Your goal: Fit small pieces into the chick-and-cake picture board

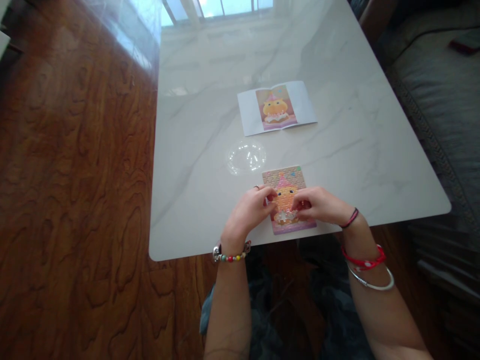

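A small jigsaw puzzle [286, 197] lies on the table near its front edge. It pictures an orange-yellow character in a pink party hat above a white-topped cake, with brickwork at the top. At the puzzle's left side, my left hand [252, 210] has its fingers curled and closed over the surface. My right hand [321, 205] comes in from the right, thumb and fingers pinched together low on the picture. Whatever lies between the fingertips of either hand is hidden or too small to make out. Some pieces around the cake look pale with glare.
A creased white paper [249, 112] with the same picture lies beyond the puzzle. Light reflects in a ring on the white marbled table [195, 200]. To the right stands a grey sofa [442, 95]; wooden floor [86, 200] runs along the left.
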A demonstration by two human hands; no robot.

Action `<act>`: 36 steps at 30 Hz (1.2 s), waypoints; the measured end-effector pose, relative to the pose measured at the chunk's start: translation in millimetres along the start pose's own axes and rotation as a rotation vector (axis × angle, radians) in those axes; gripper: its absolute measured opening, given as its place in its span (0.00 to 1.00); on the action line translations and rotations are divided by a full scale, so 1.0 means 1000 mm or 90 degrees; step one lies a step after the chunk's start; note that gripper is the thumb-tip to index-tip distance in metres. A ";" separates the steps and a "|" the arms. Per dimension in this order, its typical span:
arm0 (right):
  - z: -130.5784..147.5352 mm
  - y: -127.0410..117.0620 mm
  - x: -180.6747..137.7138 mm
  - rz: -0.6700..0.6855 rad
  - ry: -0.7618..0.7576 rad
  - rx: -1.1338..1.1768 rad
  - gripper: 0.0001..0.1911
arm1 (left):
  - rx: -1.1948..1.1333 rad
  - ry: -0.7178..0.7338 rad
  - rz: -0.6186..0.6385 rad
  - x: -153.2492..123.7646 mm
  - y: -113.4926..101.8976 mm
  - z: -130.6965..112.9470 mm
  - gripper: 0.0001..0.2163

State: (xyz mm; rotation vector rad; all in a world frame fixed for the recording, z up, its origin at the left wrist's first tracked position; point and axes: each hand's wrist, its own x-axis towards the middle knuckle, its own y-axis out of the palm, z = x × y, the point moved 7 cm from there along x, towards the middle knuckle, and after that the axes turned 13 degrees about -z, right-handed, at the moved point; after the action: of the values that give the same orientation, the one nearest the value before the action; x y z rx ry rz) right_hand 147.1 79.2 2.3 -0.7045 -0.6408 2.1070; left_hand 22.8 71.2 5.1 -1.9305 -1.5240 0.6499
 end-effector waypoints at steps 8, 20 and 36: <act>0.003 0.000 -0.001 -0.016 -0.029 -0.025 0.05 | 0.007 0.008 0.018 0.003 0.012 -0.008 0.06; -0.004 -0.002 -0.003 -0.034 -0.036 -0.019 0.03 | 0.037 -0.040 0.005 0.003 0.017 -0.008 0.07; -0.002 0.000 0.001 -0.044 -0.045 -0.066 0.06 | 0.075 -0.047 0.000 0.003 0.018 -0.009 0.09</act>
State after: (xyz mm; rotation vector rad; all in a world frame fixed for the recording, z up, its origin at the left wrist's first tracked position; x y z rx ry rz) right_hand 147.5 80.5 0.3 -0.6574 -0.8076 2.0547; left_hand 41.7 70.2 -1.6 -1.8370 -1.4956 0.7996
